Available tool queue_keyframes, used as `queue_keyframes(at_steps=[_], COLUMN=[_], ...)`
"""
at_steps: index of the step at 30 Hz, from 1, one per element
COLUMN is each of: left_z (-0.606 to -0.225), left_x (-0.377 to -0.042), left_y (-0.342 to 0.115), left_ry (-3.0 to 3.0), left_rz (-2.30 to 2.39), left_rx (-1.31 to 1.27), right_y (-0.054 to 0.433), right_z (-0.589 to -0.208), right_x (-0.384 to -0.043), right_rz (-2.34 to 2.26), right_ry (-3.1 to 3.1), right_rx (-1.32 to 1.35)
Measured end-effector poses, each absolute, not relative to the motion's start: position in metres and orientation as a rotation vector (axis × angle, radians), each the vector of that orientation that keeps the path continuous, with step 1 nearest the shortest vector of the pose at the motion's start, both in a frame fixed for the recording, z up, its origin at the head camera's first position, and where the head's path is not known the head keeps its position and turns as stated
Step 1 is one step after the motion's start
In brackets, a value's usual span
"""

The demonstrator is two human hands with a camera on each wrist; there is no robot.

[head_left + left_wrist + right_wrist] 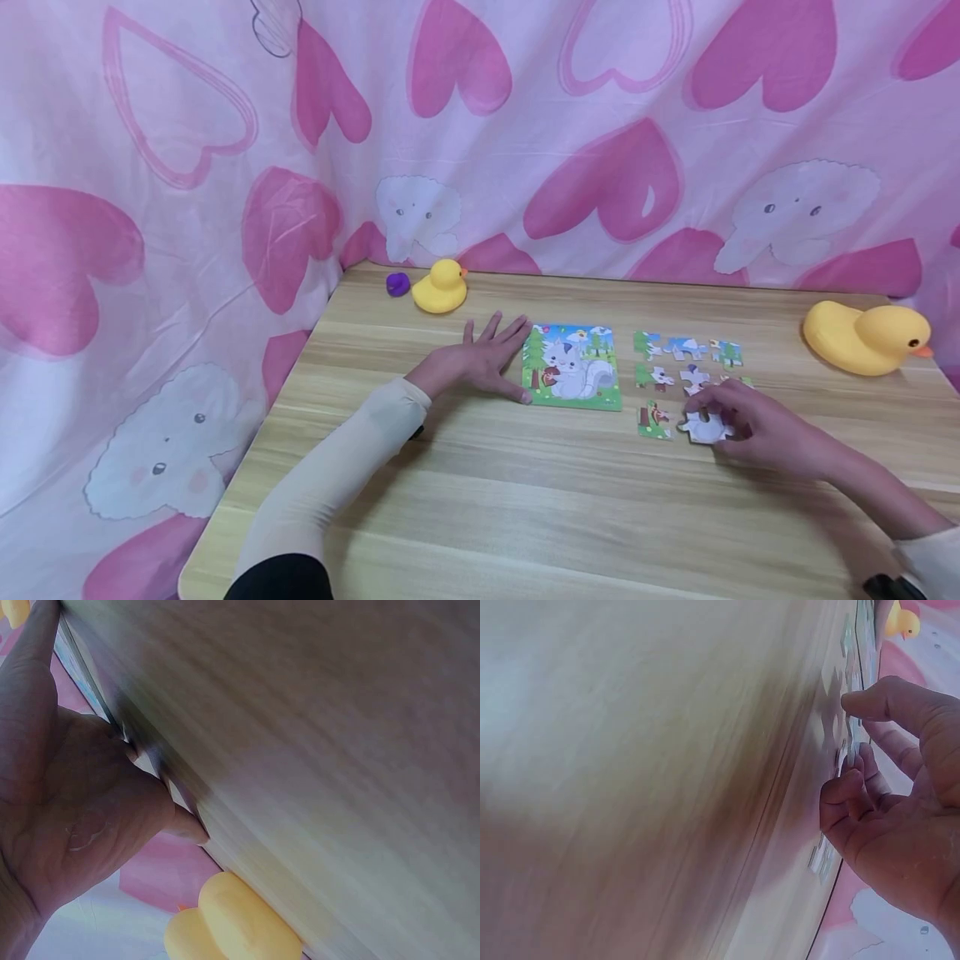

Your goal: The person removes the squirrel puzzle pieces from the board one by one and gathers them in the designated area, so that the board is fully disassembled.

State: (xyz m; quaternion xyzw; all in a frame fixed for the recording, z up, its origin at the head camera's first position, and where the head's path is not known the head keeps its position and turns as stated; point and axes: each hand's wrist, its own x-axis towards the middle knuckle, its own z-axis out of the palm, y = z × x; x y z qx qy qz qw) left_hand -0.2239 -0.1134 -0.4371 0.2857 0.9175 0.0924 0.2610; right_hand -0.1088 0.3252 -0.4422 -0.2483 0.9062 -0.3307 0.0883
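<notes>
My left hand (491, 362) rests on the table with its fingers spread and straight, against the left edge of a square picture board (572, 368). The board shows a white squirrel among green trees. In the left wrist view the left palm (82, 802) hangs over the tabletop. My right hand (757, 423) pinches a mostly white puzzle piece (706, 427) between thumb and fingers, at the near row of loose pieces. From the right wrist view, the right hand (900, 787) has its fingers curled at the piece (853, 742). It partly covers the pieces behind.
Several loose puzzle pieces (655, 377) lie in rows right of the board. A yellow duck (441, 287) and a small purple toy (397, 284) stand at the back left. A larger yellow duck (862, 337) sits at the right. A pink heart-patterned curtain (600, 179) hangs behind the wooden table (510, 508).
</notes>
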Motion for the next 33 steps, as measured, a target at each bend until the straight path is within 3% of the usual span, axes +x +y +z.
queue_keyframes(at_steps=[8,18,33], left_z=[-0.435,-0.434,-0.437], left_x=[-0.224,-0.224,-0.224], left_y=[-0.115,-0.115,-0.112], left_ry=[2.481,2.481,2.486], left_rz=[0.260,0.254,0.247], left_rx=[0.774,0.767,0.780], right_y=[0.330,0.326,0.271], right_z=[-0.450,-0.442,-0.435], right_x=[-0.107,-0.112,-0.138], right_rz=[-1.049,-0.940,-0.960], right_ry=[2.698,2.696,2.631], right_rx=[-0.866,-0.801,-0.818])
